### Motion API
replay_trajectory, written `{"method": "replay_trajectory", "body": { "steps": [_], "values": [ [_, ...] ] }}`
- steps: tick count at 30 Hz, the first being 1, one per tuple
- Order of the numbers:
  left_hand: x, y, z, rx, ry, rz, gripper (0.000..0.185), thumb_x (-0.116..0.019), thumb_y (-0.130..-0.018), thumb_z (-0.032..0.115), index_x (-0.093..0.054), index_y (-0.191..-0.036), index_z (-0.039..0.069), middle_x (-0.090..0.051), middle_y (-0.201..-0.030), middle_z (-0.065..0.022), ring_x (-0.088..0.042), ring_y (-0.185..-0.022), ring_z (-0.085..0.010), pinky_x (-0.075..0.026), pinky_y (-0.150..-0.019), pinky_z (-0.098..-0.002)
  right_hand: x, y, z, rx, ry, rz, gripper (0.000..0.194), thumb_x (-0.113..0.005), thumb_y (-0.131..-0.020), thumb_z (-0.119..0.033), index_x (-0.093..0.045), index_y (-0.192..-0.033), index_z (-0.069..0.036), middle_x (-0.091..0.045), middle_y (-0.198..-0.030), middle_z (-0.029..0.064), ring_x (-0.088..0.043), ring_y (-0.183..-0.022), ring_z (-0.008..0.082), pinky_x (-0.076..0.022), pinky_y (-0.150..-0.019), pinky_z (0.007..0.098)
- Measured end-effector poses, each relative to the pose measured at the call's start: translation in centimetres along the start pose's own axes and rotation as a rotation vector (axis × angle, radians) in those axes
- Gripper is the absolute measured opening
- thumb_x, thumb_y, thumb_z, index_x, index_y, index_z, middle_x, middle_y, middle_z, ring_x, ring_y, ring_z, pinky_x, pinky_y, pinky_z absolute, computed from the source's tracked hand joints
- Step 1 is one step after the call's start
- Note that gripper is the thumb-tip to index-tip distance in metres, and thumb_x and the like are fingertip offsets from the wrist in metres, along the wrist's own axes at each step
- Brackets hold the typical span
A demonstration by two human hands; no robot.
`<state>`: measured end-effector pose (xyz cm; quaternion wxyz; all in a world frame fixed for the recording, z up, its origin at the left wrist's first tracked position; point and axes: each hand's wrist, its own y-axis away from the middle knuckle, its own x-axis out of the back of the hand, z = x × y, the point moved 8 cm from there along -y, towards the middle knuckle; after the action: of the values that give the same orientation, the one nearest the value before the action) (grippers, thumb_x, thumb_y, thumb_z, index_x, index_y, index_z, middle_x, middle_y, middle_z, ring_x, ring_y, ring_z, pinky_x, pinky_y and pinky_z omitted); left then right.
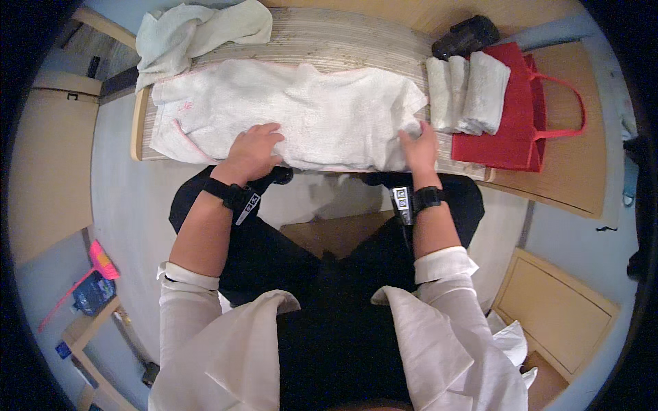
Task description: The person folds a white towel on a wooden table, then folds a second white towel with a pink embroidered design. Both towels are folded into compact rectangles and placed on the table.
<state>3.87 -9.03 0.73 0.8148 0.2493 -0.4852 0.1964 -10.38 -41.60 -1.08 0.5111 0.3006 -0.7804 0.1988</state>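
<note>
A white terry towel [318, 113] with pink edging lies spread lengthwise before me, folded over along its length and wrinkled. Small pink stitching or a mark shows near its left end. My left hand [256, 151] rests palm down on the towel's near part, fingers a little apart. At the right end, my right hand [420, 149] has the towel's bunched edge between thumb and fingers. Just beyond that hand stand several rolled or folded white towels [486, 95], side by side. Another towel [205, 36] lies crumpled at the far left.
Everything lies on a striped, wood-edged low table [339, 36]. A red bag [506, 149] with handles lies at the right, partly under the folded towels, near a black object [465, 36]. My knees are against the near edge. A pink broom [103, 262] stands far left.
</note>
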Motion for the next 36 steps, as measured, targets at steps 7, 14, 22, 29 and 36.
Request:
{"method": "replay_trajectory", "body": {
  "steps": [7, 14, 22, 29, 36],
  "values": [
    [-0.7, 0.7, -3.9, 0.324, -0.091, -0.11, 0.017, -0.059, -0.084, 0.024, -0.067, -0.089, 0.011, -0.064, -0.099, -0.0109, -0.063, -0.092, -0.0322, -0.051, -0.077, -0.045, -1.0, 0.9, 3.8, -0.18, 0.195, -0.461, 0.06, -0.063, -0.076, -0.036, -0.056, -0.126, -0.004, -0.065, -0.112, 0.0245, -0.06, -0.11, 0.0373, -0.0454, -0.095, 0.0443],
    [1.1, -0.5, -3.8, 0.171, 0.147, 0.143, 0.022, -0.063, -0.081, 0.018, -0.065, -0.101, 0.008, -0.063, -0.105, -0.0132, -0.06, -0.098, -0.0346, -0.049, -0.083, -0.0436, -2.0, -0.6, 4.4, -0.132, -0.336, -0.428, 0.057, -0.067, -0.085, -0.042, -0.061, -0.115, 0.007, -0.068, -0.103, 0.0183, -0.064, -0.092, 0.0237, -0.0485, -0.083, 0.0331],
    [3.2, -6.1, -7.9, 0.264, 0.087, 0.374, 0.042, -0.062, -0.081, 0.01, -0.056, -0.122, 0.012, -0.053, -0.125, -0.0095, -0.059, -0.103, -0.0317, -0.051, -0.086, -0.0424, -4.7, -2.4, 1.3, -0.387, -1.14, -0.517, 0.022, -0.059, -0.088, -0.015, -0.061, -0.108, -0.004, -0.066, -0.097, 0.0074, -0.064, -0.093, 0.021, -0.0506, -0.084, 0.0359],
    [3.0, -9.1, -11.7, 0.392, 0.208, 0.189, 0.02, -0.062, -0.081, 0.011, -0.06, -0.101, 0.007, -0.062, -0.1, -0.0167, -0.06, -0.095, -0.0375, -0.05, -0.076, -0.0461, -2.8, -3.8, -1.1, -0.547, -1.591, -0.576, 0.03, -0.059, -0.092, -0.026, -0.06, -0.115, -0.007, -0.065, -0.111, 0.0053, -0.059, -0.105, 0.0218, -0.0455, -0.096, 0.0377],
    [7.4, -10.1, -13.4, 0.315, 0.335, 0.756, 0.019, -0.064, -0.081, 0.012, -0.058, -0.096, 0.003, -0.06, -0.103, -0.0183, -0.056, -0.1, -0.0387, -0.046, -0.083, -0.0448, 1.5, -10.1, -2.3, 0.063, -0.543, -0.074, 0.049, -0.073, -0.081, -0.015, -0.058, -0.127, -0.01, -0.051, -0.132, 0.0185, -0.049, -0.123, 0.0319, -0.0372, -0.105, 0.0404]
  ]
}}
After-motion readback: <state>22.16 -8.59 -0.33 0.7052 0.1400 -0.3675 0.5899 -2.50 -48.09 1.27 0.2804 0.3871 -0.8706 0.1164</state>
